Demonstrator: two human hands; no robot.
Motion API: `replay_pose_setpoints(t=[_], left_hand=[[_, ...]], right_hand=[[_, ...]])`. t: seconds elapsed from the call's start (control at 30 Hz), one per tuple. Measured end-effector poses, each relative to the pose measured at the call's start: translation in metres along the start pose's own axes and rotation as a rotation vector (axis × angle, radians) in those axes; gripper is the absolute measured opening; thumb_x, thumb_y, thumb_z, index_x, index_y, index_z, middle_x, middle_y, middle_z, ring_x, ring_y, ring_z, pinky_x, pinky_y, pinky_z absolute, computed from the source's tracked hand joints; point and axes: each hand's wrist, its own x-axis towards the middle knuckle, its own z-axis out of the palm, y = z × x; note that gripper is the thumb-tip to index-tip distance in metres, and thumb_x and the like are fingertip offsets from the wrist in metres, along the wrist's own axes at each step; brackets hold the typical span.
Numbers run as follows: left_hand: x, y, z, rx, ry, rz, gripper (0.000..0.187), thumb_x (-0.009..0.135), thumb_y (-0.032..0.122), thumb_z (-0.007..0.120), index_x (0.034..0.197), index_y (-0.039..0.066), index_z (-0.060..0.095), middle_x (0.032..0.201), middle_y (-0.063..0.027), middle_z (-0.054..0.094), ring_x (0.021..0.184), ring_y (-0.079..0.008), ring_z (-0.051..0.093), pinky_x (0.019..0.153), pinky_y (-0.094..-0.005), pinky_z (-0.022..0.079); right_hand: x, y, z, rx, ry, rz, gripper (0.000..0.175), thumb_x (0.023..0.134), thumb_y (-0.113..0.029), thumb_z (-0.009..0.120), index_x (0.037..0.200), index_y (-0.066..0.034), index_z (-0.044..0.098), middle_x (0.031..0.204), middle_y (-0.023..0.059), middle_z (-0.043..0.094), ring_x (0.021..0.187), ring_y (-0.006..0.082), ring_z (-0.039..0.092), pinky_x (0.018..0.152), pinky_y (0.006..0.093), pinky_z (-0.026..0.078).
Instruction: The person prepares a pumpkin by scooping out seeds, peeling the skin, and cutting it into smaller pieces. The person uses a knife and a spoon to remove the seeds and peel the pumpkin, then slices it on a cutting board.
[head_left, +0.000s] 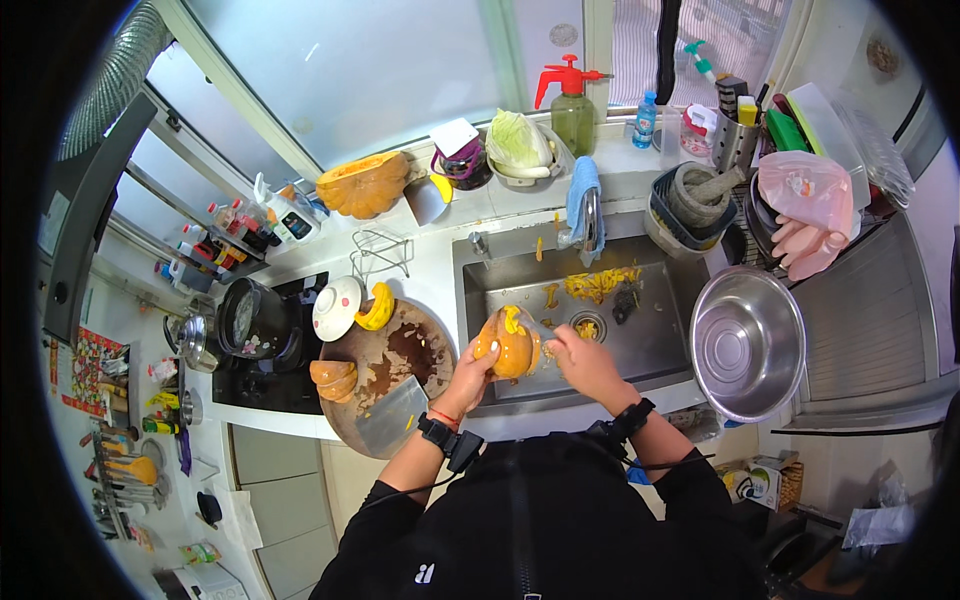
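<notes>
Over the near left part of the steel sink (652, 330), my left hand (472, 375) holds a piece of pumpkin (510, 352) from its left side. My right hand (585, 364) grips a small tool, perhaps a knife or peeler (534, 325), whose end touches the top of that piece; its exact kind cannot be told. Orange peelings (600, 283) lie in the sink, some about the drain (589, 328), beside a dark scrubber (625, 300). On the round wooden board (382, 337) at left rest a cut pumpkin piece (334, 380), a yellow curved piece (377, 307) and a cleaver (394, 416).
A large steel basin (748, 343) stands right of the sink. A blue cloth (585, 195) hangs over the faucet. Behind are a large cut pumpkin (364, 184), a cabbage in a bowl (517, 142) and a stone mortar (697, 196). A black pot (255, 319) sits on the stove at left.
</notes>
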Motion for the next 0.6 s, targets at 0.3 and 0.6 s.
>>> replay_pose_setpoints(t=[0.3, 0.6], left_hand=[[-0.011, -0.008, -0.006, 0.024, -0.037, -0.042, 0.047, 0.102, 0.025, 0.059, 0.143, 0.007, 0.045, 0.130, -0.0069, 0.060, 0.116, -0.0223, 0.064, 0.093, -0.0429, 0.057], [-0.003, 0.001, -0.005, 0.532, -0.114, 0.225, 0.045, 0.100, 0.017, 0.064, 0.139, 0.003, 0.049, 0.127, -0.0030, 0.060, 0.117, -0.0121, 0.055, 0.103, -0.0288, 0.044]], right_hand=[[0.022, 0.036, -0.016, -0.109, -0.020, 0.245, 0.029, 0.102, -0.040, 0.048, 0.101, -0.0112, 0.053, 0.080, 0.0186, 0.067, 0.079, 0.0435, 0.065, 0.066, 0.0555, 0.047], [0.020, -0.015, -0.013, 0.024, -0.089, -0.185, 0.030, 0.100, -0.038, 0.051, 0.097, -0.0089, 0.056, 0.075, 0.0204, 0.066, 0.075, 0.0439, 0.065, 0.065, 0.0542, 0.049]])
